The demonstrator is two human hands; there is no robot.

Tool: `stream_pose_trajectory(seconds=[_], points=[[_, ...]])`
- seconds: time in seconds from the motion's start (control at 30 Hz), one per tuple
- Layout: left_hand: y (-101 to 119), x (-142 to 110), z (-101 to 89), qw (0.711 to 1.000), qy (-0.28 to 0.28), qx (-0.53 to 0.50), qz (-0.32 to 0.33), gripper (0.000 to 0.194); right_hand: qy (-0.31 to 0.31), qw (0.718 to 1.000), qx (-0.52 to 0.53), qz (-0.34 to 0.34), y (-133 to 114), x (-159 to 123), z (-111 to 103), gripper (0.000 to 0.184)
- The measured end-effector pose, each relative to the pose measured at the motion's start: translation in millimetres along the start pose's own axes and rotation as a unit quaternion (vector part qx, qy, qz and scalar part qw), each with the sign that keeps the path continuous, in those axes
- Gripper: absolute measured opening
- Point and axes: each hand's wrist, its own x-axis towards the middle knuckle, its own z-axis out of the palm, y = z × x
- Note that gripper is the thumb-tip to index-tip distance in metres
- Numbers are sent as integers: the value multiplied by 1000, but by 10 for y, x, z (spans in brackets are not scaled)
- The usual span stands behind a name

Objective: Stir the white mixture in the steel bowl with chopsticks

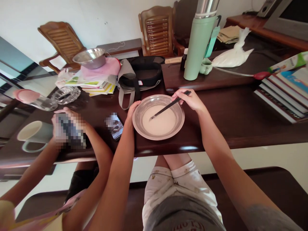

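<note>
A round metal bowl (138,125) stands near the front edge of the dark wooden table. Pale, milky liquid (160,123) covers its bottom. My left hand (132,112) grips the bowl's left rim, thumb on top and the other fingers mostly hidden. Over the right rim, my right hand (189,100) is closed around dark chopsticks (169,105). They slant down to the left, with their tips in the liquid. Left of my left forearm lies a phone (116,126) with its screen lit, partly pixelated.
Another person's hands (62,125) hold a blurred-out object at the left, beside a mug (36,131). Behind the bowl sit a grey-black bag (144,73), a green thermos (199,48) and a small cup (205,66). Stacked books (284,96) lie right, a glass ashtray (66,95) left.
</note>
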Motion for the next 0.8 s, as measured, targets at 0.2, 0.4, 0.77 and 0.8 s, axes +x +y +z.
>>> stream_pose_trajectory(seconds=[0.2, 0.4, 0.77, 0.8], points=[[9, -40, 26, 1000, -3, -13, -17, 22, 40, 999, 11, -8, 1, -5, -43, 35], [13, -31, 24, 1000, 9, -4, -1, 21, 19, 1000, 7, -17, -3, -1, 2, 34], [10, -32, 33, 1000, -1, -9, -2, 20, 33, 999, 1, -18, 9, 3, -4, 34], [10, -35, 37, 1000, 1, -7, 1, 20, 49, 999, 3, -19, 12, 4, -14, 34]])
